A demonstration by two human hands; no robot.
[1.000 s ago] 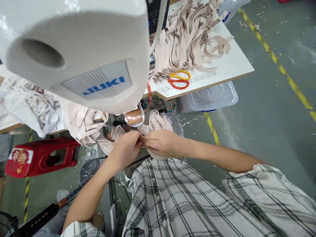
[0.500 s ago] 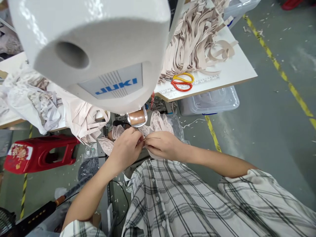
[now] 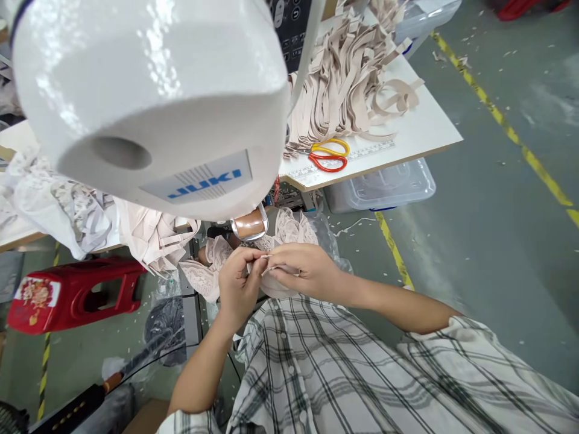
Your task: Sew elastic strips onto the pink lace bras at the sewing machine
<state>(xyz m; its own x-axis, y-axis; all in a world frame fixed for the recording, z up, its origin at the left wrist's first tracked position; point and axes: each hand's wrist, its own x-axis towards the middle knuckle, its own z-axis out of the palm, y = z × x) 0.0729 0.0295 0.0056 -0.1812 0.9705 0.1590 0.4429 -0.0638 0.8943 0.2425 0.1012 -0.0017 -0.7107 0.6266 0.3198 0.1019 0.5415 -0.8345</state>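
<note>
Pale pink lace fabric (image 3: 292, 228) lies below the head of a white JUKI sewing machine (image 3: 181, 132), close to my body. My left hand (image 3: 241, 280) pinches an edge of this fabric between thumb and forefinger. Right beside it, my right hand (image 3: 312, 271) is closed on the same fabric, fingertips almost touching those of the left. Another lace part (image 3: 203, 275) spreads out to the left of my left hand. Just behind the hands is a brown, metal-rimmed part (image 3: 250, 224) under the machine head.
Beige straps (image 3: 344, 78) lie piled on the white table (image 3: 429, 126), with red and yellow scissors (image 3: 328, 155) and a clear ruler. Pale garments (image 3: 149, 232) hang over the left table edge. A red stool (image 3: 76, 292) and a clear bin (image 3: 384, 187) stand lower down.
My left hand has turned more upright, its forearm shifting right, and the thumb and forefinger now show in a pinch. The view has shifted, so more of the machine head shows.
</note>
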